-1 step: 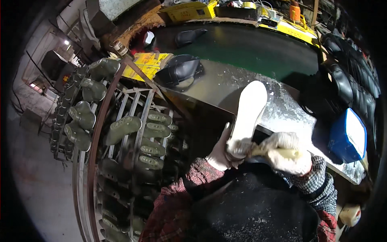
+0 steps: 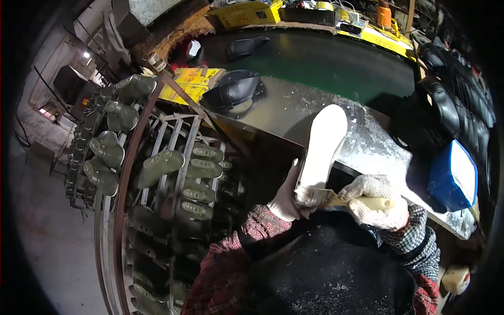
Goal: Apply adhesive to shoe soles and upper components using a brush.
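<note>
My left hand (image 2: 286,197), in a pale glove, is closed round the near, heel end of a shoe (image 2: 328,139). The shoe's flat white bottom faces up, and its toe points away over the bench edge. In a white knitted glove, my right hand (image 2: 377,202) grips the pale handle of a flat brush (image 2: 336,199). The bristles lie across the heel end of the white bottom, close to my left fingers. The shoe's sides and the fingertips under it are mostly hidden.
A metal bench (image 2: 294,107) with pale stains lies ahead. On it are a black shoe upper (image 2: 233,90) at left and a blue container (image 2: 454,176) at right. Racks of dark green shoe lasts (image 2: 163,168) stand left; black boots or uppers (image 2: 457,105) line the far right.
The brush has turned in my right hand, and more of its handle and bristles shows across the heel end. My left hand and the shoe have hardly moved.
</note>
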Motion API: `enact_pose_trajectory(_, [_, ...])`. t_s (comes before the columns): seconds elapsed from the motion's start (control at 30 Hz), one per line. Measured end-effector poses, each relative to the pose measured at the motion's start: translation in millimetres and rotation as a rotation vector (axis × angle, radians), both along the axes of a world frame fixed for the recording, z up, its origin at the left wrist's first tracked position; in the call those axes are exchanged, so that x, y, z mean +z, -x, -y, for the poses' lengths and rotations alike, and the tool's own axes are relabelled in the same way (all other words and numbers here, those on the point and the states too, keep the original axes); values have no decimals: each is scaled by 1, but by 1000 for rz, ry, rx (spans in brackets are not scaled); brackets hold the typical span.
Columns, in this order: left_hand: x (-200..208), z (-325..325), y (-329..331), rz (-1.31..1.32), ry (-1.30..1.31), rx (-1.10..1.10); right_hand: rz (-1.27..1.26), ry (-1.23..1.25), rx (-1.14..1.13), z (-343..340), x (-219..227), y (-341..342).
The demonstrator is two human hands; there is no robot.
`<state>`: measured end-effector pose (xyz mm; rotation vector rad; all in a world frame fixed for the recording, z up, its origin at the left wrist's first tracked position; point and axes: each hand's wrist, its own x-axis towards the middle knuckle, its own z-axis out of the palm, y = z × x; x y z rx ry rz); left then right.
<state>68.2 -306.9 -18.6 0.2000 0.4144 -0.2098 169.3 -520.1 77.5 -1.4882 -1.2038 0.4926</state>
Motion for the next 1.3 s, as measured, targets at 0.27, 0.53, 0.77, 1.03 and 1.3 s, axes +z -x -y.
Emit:
enact_pose_trajectory(0.27, [-28,-6,-7,142,232,-4,-443,-31,-333,6,-8,11])
enact_pose_trajectory(0.53, [-107,-32,-5,239,-20,-199,-459,39,-191,27,-11,-4])
enact_pose_trajectory(0.77, [-47,-31,0,-69,246,-70,-537,101,-297,4,-40,-59])
enact_pose_trajectory(1.03, [-61,-46,9,-119,165,31,787,332,-326,-23,-24,-68])
enact_pose_trajectory(1.3, [3,-95,-115,177,-578,271,311,64,-561,13,-35,-42])
